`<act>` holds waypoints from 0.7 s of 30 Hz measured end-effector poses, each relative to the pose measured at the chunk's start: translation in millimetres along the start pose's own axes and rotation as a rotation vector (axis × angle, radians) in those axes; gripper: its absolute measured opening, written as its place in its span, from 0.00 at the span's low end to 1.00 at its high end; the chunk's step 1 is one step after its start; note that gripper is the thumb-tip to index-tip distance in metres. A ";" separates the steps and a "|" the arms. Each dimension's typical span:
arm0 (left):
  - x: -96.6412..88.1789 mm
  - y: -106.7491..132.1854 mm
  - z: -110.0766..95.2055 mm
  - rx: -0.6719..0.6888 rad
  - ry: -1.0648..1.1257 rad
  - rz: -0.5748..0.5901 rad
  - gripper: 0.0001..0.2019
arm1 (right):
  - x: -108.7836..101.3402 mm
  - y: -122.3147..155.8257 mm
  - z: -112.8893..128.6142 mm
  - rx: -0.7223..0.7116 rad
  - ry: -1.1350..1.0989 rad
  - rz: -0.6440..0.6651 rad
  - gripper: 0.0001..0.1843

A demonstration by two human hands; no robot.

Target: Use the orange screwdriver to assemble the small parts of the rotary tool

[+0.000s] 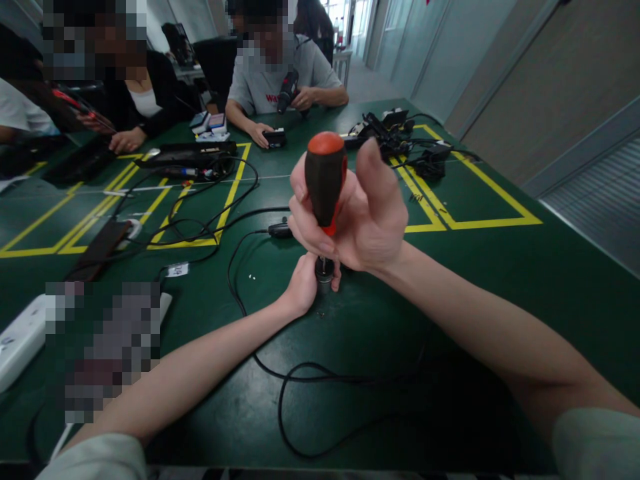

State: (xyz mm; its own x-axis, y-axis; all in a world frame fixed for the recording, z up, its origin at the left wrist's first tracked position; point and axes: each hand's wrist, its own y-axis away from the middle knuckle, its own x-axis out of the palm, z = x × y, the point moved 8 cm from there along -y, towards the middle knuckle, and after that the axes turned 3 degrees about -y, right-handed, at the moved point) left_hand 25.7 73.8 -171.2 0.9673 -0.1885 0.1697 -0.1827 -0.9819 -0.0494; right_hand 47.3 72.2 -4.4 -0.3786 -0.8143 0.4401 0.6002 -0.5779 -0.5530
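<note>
My right hand (373,213) is raised in the middle of the view, its fingers closed round a screwdriver (326,180) with a black and orange handle. The thumb stands off the handle. The screwdriver points down, and its shaft shows just below my fingers. Beneath it, my left hand (305,283) rests at the table, wrapped round a small dark round part (325,269). The shaft's lower end reaches that part; whether a screw sits there I cannot make out. My right hand hides much of the left fingers.
Black cables (300,373) loop over the green table (425,293) near my arms. A white power strip (23,340) lies at left. Black adapters and cords (390,133) are heaped at the back right. Across the table a person (280,87) holds a power drill (287,92); others sit at left.
</note>
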 end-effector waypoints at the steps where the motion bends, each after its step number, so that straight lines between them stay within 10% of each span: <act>1: -0.1 0.1 -0.2 0.004 0.001 0.001 0.32 | -0.7 -0.3 -1.1 0.012 0.018 -0.001 0.35; 21: -2.0 -0.7 0.3 0.053 0.017 0.021 0.32 | 4.8 -1.7 3.0 -0.028 -0.045 0.109 0.33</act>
State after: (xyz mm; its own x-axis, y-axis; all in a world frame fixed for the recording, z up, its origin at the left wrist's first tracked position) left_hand 24.0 74.9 -171.8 0.9602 -0.2097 0.1844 -0.1929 -0.9756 -0.1052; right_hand 46.6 69.4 0.8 -0.2797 -0.8695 0.4072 0.6160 -0.4878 -0.6185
